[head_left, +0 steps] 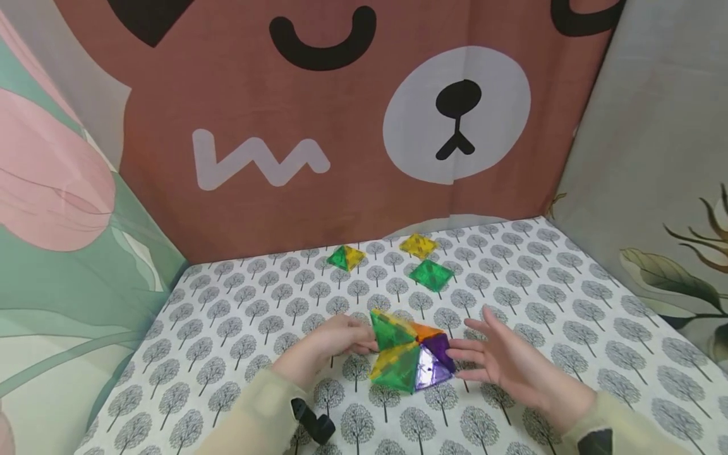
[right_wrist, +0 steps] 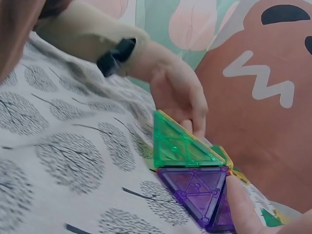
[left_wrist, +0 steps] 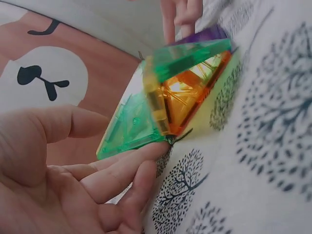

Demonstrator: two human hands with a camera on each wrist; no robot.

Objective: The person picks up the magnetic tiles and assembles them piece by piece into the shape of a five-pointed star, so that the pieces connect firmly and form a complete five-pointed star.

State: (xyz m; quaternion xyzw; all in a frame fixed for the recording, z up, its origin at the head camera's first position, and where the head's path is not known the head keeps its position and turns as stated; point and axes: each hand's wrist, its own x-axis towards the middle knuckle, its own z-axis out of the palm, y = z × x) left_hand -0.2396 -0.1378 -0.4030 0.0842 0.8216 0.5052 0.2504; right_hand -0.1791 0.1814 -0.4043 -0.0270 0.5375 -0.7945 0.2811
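Observation:
A star-like build of triangular magnetic tiles (head_left: 398,370), in green, yellow, orange and purple, stands on the tree-print cloth. At its left side my left hand (head_left: 344,333) holds a green tile (left_wrist: 129,119), thumb by one edge and fingers along the lower edge. My right hand (head_left: 512,366) is spread on the other side, its fingertips against the purple tiles (right_wrist: 192,190). An orange tile (left_wrist: 195,90) shows inside a raised part of the build. From the head view, the left fingertips are partly hidden behind the green tile.
Farther back on the cloth (head_left: 227,354) lie a green-and-yellow tile piece (head_left: 345,258), a yellow one (head_left: 418,246) and a green one (head_left: 431,275). A bear-print curtain (head_left: 341,208) borders the back, with patterned fabric at both sides.

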